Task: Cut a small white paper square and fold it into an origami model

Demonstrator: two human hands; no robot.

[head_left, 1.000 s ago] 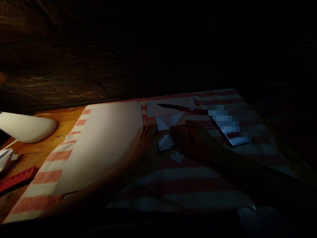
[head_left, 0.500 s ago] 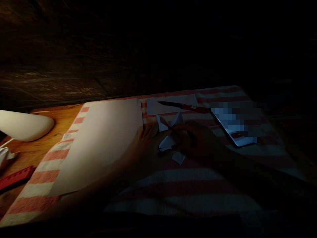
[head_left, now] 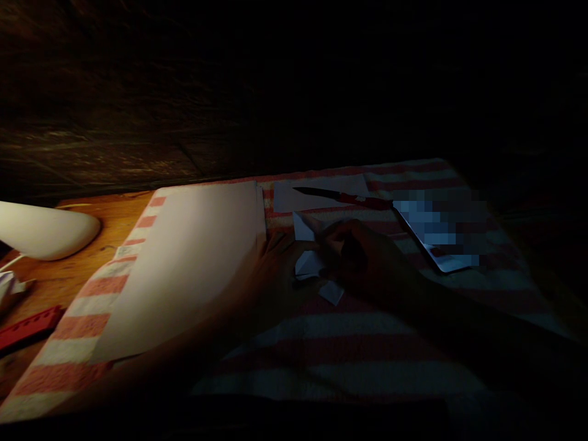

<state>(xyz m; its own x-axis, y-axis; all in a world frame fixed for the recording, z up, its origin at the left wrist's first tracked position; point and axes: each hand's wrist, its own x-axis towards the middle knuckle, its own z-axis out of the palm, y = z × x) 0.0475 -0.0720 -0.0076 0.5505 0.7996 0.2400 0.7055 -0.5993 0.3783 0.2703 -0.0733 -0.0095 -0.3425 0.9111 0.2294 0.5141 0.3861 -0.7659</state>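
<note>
A small piece of folded white paper point(head_left: 307, 264), with pointed flaps, is between my two hands over the striped cloth. My left hand point(head_left: 275, 263) grips it from the left side, its fingers partly lost in shadow. From the right, my right hand point(head_left: 361, 254) pinches the paper with bent fingers and covers its upper right flap. One flap points up at the upper left, and a small corner shows below the right hand. Dim light hides the exact finger contacts.
Large white sheets point(head_left: 193, 263) lie left on the striped cloth point(head_left: 321, 367). Behind the hands, a knife point(head_left: 340, 196) rests across a paper strip point(head_left: 285, 196). A phone point(head_left: 432, 239) lies right. At far left are a white lamp point(head_left: 50, 231), a red object point(head_left: 30, 327) and crumpled paper point(head_left: 9, 288).
My right hand has shifted slightly over the folded paper, and its upper right flap, upright before, is now mostly hidden by the fingers. The left hand stays nearly in place.
</note>
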